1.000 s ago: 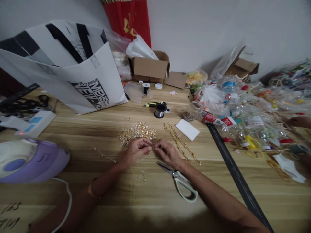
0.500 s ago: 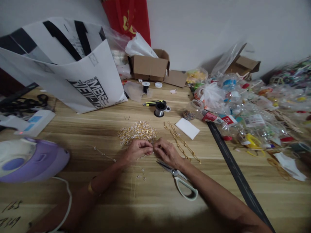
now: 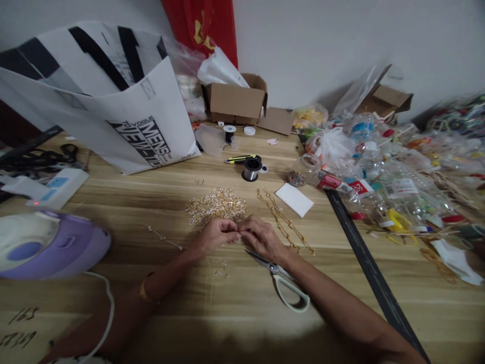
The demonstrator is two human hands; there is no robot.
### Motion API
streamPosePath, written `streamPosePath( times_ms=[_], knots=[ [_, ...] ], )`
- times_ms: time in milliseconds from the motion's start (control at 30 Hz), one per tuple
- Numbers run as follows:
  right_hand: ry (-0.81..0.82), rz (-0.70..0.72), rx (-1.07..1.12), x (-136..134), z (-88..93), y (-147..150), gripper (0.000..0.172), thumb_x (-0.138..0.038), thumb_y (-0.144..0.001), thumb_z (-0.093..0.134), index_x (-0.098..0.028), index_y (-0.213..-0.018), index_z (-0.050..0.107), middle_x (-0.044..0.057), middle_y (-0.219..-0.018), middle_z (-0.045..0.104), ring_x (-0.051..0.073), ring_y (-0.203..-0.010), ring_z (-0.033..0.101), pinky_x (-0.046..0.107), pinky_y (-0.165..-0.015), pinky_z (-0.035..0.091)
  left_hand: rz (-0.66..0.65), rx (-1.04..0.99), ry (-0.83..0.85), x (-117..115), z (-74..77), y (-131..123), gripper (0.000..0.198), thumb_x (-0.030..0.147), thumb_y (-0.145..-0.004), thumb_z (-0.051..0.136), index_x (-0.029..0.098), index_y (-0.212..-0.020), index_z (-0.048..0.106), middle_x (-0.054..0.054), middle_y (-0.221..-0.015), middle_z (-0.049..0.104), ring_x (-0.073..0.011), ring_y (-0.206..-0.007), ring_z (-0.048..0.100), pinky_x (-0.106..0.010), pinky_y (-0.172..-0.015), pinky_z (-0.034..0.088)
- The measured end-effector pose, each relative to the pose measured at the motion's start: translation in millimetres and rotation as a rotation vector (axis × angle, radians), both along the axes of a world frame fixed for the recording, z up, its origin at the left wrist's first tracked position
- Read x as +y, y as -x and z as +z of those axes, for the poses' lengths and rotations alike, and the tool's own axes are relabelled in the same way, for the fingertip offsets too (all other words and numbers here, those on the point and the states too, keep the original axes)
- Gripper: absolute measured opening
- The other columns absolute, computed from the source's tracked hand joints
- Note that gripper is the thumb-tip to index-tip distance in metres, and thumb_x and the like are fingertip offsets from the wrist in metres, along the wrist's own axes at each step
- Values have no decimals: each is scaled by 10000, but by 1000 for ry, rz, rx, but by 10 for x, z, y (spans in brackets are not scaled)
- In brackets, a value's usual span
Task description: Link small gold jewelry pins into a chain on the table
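Note:
My left hand point(image 3: 219, 235) and my right hand point(image 3: 262, 237) meet fingertip to fingertip over the wooden table, both closed in a pinch. Whatever small piece lies between the fingers is too tiny to make out. Just beyond them spreads a pile of gold and clear beads point(image 3: 215, 205). Scissors point(image 3: 282, 283) with pale green handles lie partly open beside my right wrist. A gold chain point(image 3: 282, 222) rests right of that hand. Left of my left forearm is a thin beaded strand point(image 3: 163, 236), and several loose clear beads point(image 3: 222, 271) sit nearer to me.
Behind the beads are a wire spool point(image 3: 250, 168), a yellow-black cutter point(image 3: 242, 159) and a white pad point(image 3: 294, 199). A large paper bag point(image 3: 151, 121) and a purple appliance point(image 3: 71, 247) stand left. Plastic bottles point(image 3: 397, 177) crowd the right, near a bead jar point(image 3: 297, 177).
The view has shifted slightly. Both hands stay pinched together at nearly the same place, with only small finger movement.

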State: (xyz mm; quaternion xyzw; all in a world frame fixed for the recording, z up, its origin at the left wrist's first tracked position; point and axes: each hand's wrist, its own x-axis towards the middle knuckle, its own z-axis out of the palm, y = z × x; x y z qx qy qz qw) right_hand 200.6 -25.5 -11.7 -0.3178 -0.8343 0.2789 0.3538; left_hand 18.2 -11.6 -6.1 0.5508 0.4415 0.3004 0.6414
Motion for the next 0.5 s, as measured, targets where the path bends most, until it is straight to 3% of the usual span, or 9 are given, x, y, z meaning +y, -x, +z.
streamPosePath(
  times_ms=[200, 333, 500],
  knots=[
    [-95, -143, 69, -23, 28, 4, 156, -195, -877, 478, -192, -1030, 509, 117, -1046, 517, 207, -1006, 504, 360, -834, 447, 28, -38, 15, 14, 1, 15, 224, 291, -627, 721, 100, -694, 624, -3, -577, 608, -91, -533, 548, -210, -554, 442],
    [-80, -146, 61, -20, 21, 3, 97, -205, -884, 461, -194, -953, 528, 93, -921, 549, 197, -892, 522, 341, -764, 451, 43, -56, -26, 23, 19, 21, 237, 319, -638, 719, 107, -683, 624, -8, -573, 613, -97, -534, 553, -217, -557, 454],
    [93, -103, 55, 7, 21, 18, 141, -258, -896, 465, -178, -942, 571, 71, -853, 577, 167, -776, 532, 298, -708, 437, 30, -63, -44, 23, 19, 23, 234, 319, -634, 724, 114, -700, 633, -7, -578, 619, -99, -540, 564, -217, -556, 460]
  ],
)
